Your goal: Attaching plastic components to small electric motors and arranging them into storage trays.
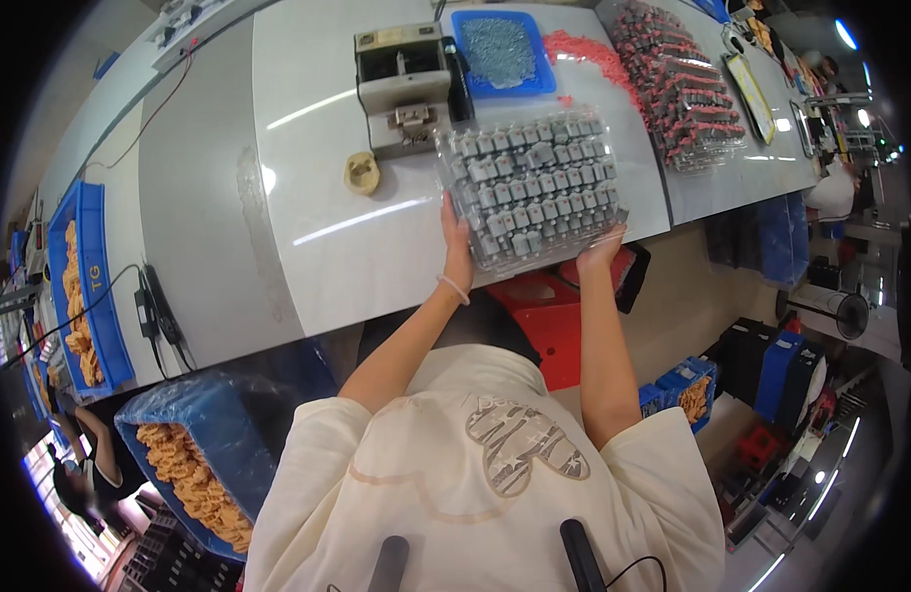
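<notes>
Cream-coloured short-sleeved shirt [416, 464] fills the foreground. Beyond, the left hand [458, 245] and right hand [601, 254] have their grip clamped on opposite sides of a clear rectangular plastic tray [537, 256] holding rows of grey parts [534, 185], over the front edge of a white worktop [347, 266]. Farther back sit a round yellowish piece [362, 174], a grey metal machine [406, 89] and a blue plastic tray [546, 61].

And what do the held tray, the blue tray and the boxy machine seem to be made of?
Held tray: probably plastic, clear and glossy, since it shows glints and see-through edges. Blue tray: likely moulded plastic, opaque, smooth, judging by its even colour and rounded corners. Boxy machine: perhaps satin metal, from soft highlights; painted plastic remains possible.
</notes>
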Motion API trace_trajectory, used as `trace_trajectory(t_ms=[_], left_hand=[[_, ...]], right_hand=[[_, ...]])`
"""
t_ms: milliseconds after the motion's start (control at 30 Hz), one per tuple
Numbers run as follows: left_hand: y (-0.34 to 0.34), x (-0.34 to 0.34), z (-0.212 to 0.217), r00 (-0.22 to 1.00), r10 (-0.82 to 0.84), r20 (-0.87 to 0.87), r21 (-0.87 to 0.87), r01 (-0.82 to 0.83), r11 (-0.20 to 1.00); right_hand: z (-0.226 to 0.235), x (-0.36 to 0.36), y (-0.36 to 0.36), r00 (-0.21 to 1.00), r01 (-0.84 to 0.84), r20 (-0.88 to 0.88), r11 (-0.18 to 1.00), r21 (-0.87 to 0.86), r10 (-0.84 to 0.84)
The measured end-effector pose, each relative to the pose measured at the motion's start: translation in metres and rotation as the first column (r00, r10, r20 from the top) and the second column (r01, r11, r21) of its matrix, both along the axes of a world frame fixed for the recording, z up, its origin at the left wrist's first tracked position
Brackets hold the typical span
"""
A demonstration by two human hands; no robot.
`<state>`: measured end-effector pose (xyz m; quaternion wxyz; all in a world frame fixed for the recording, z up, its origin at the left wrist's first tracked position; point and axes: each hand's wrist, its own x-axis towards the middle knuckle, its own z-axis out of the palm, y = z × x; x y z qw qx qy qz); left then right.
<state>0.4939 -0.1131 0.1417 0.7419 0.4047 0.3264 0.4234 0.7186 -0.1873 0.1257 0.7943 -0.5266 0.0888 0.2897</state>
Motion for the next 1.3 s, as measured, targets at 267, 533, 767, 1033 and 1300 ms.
trace_trajectory(t_ms=[267,533,767,1033,1300], left_hand=[[-0.002,-0.001,-0.005,0.998,-0.055,-0.006,0.045,0.055,0.997],[-0.003,-0.003,-0.015,0.996,-0.069,-0.051,0.080,0.073,0.994],[0.010,-0.022,-0.049,0.969,-0.033,-0.243,0.076,0.053,0.996],[0.004,-0.023,-0.063,0.965,0.163,-0.205,0.218,-0.118,0.969],[0.000,-0.013,-0.059,0.883,0.426,-0.197,-0.093,-0.449,0.889]], right_hand=[[0.004,-0.005,-0.005,0.995,-0.069,0.061,0.992,-0.106,0.076],[-0.005,0.001,-0.009,0.996,-0.035,0.074,0.976,-0.213,0.052],[-0.015,0.029,-0.034,0.937,-0.328,0.054,0.922,-0.206,0.345],[0.055,0.083,0.014,0.634,-0.768,-0.067,0.638,0.056,0.770],[0.034,0.080,0.033,0.589,-0.808,-0.249,0.559,-0.183,0.769]])
